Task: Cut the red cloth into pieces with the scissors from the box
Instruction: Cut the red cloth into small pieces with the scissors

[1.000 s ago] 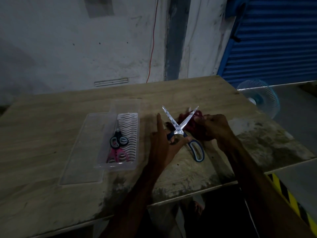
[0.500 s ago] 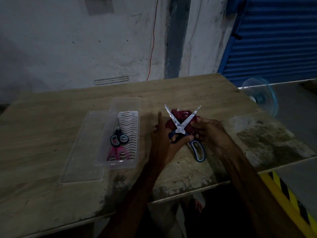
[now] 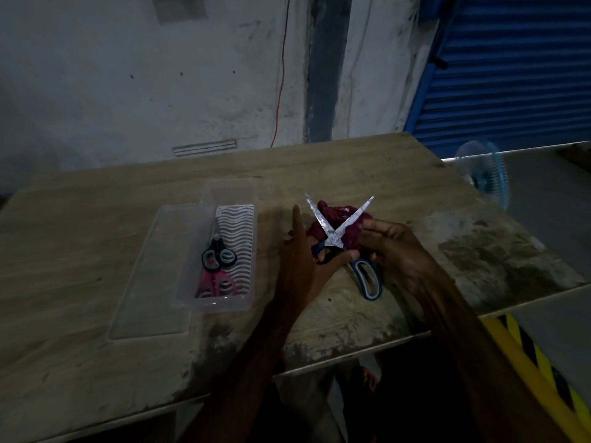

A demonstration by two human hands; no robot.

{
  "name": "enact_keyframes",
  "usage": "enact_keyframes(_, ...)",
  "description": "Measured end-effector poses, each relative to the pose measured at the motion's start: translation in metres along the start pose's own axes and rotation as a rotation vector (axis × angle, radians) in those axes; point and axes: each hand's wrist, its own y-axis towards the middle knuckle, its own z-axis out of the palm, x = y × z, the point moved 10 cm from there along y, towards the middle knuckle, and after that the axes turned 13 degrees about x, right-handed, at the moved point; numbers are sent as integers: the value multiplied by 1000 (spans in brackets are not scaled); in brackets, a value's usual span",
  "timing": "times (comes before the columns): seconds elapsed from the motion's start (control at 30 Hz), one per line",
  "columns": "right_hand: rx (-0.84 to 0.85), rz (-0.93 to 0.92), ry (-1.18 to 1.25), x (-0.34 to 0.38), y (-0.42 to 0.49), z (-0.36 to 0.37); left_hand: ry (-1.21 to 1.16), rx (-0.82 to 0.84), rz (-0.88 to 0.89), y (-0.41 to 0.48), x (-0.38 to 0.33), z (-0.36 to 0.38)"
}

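Blue-handled scissors (image 3: pixel 334 235) stand with their blades spread wide in a V above the table. My left hand (image 3: pixel 303 260) grips the handle end, thumb through one loop and forefinger pointing up; the other loop (image 3: pixel 367 278) hangs free. A bunched dark red cloth (image 3: pixel 347 219) sits behind and between the blades. My right hand (image 3: pixel 396 251) pinches the cloth's right side, next to the right blade. A clear plastic box (image 3: pixel 220 302) stands to the left on the table.
Black scissors (image 3: pixel 217 254) and pink scissors (image 3: pixel 219 284) lie in the box. Its clear lid (image 3: pixel 150 282) lies flat beside it on the left. The wooden table's front edge (image 3: pixel 351 353) runs just below my hands. A blue fan (image 3: pixel 489 177) stands off the table's right side.
The scissor blades have spread wider and the red cloth now sits deeper between them. My right hand has shifted slightly down and nearer with the cloth.
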Motion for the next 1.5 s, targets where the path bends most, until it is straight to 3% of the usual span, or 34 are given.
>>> enact_keyframes(0.23, 23, -44, -47, 3, 0, 17, -75, 35, 8, 4, 9, 2)
enact_keyframes(0.47, -85, -128, 67, 2, -1, 29, -123, 35, 73, 6, 5, 3)
enact_keyframes(0.57, -190, -137, 49, 0, -1, 24, -131, 35, 58, 6, 8, 4)
enact_keyframes(0.93, -267, -174, -32, 11, 0, 9, -94, 6, 40, 3, 2, -2)
enact_keyframes(1.5, -294, -177, 20, 33, -5, -4, -70, 25, 35, -6, -13, -2)
